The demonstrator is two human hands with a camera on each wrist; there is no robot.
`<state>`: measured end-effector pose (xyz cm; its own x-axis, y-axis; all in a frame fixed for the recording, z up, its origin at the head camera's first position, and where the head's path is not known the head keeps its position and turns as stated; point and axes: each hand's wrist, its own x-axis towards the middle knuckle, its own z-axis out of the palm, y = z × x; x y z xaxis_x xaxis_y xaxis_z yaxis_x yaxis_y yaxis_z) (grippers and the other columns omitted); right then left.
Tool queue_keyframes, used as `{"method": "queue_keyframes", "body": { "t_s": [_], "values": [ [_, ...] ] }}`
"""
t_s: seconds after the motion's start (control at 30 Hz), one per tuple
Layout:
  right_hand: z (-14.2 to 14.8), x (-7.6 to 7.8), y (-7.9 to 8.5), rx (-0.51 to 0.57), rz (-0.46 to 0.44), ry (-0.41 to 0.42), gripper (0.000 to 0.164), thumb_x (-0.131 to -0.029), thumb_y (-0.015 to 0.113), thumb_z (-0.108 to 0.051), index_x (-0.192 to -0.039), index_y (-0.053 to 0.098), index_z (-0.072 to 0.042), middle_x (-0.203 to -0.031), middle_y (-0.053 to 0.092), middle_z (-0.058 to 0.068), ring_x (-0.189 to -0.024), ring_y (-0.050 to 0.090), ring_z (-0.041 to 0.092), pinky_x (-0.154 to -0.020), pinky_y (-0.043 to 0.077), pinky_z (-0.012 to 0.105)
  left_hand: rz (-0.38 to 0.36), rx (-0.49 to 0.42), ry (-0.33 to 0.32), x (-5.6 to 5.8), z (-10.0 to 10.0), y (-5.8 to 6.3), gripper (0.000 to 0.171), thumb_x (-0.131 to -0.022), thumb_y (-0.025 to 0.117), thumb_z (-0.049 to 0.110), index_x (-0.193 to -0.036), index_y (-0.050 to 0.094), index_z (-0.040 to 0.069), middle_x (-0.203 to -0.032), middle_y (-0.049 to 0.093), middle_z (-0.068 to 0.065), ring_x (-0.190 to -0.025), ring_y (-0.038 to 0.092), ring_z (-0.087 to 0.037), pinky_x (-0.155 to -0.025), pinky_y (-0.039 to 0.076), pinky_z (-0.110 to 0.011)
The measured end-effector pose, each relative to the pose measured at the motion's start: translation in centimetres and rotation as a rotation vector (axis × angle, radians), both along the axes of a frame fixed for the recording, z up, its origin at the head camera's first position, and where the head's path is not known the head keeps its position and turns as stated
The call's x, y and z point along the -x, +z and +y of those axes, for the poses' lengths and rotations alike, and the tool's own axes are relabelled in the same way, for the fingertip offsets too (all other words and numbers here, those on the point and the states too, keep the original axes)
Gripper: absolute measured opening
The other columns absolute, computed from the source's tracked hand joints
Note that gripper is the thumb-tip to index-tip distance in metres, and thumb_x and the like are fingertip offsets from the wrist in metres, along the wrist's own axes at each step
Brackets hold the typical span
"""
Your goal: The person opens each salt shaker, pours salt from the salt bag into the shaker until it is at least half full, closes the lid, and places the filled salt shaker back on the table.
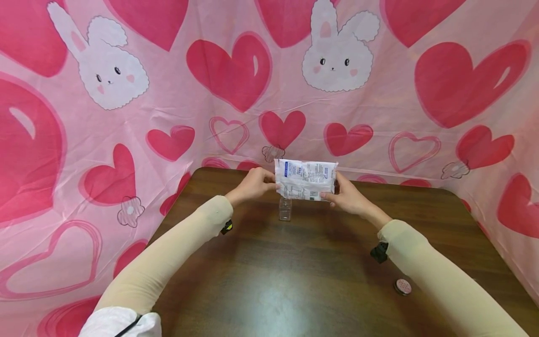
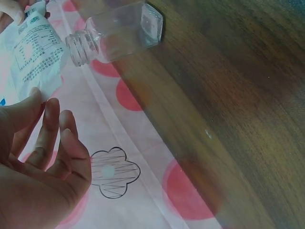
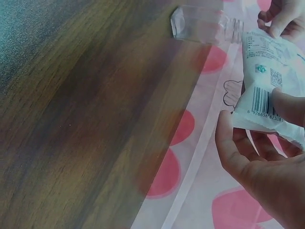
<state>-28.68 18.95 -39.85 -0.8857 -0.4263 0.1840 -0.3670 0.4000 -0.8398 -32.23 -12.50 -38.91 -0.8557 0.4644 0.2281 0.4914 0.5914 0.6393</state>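
Observation:
A white printed plastic packet (image 1: 306,180) is held level between both hands, above and just in front of a clear bottle. My left hand (image 1: 254,184) pinches the packet's left edge between thumb and fingers. At the other end my right hand (image 1: 350,194) grips the packet, thumb on the printed face near the barcode (image 3: 261,101). The clear square bottle (image 1: 285,210) stands upright on the table without a cap; its threaded neck (image 2: 81,47) shows in the left wrist view. In the head view the packet hides the bottle's top. What the packet contains is hidden.
A small round lid (image 1: 403,287) with a pink patterned top lies on the brown wooden table (image 1: 269,281), near the right forearm. Behind the table hangs a pink cloth (image 1: 236,135) with hearts and rabbits.

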Motion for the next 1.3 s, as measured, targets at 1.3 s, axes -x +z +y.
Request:
{"method": "queue_keyframes", "body": {
  "t_s": [1.3],
  "values": [
    [-0.3, -0.02, 0.74, -0.03, 0.037, -0.004, 0.058, -0.098, 0.072, 0.003, -0.147, 0.042, 0.004, -0.12, 0.065, 0.028, -0.091, 0.064, 0.033, -0.063, 0.058, 0.041, -0.009, -0.007, -0.007, 0.01, -0.4, 0.0, 0.015, -0.094, 0.082, 0.012, -0.106, 0.083, 0.003, -0.095, 0.079, -0.003, -0.078, 0.064, -0.019, -0.073, 0.052, -0.031]
  ]
}}
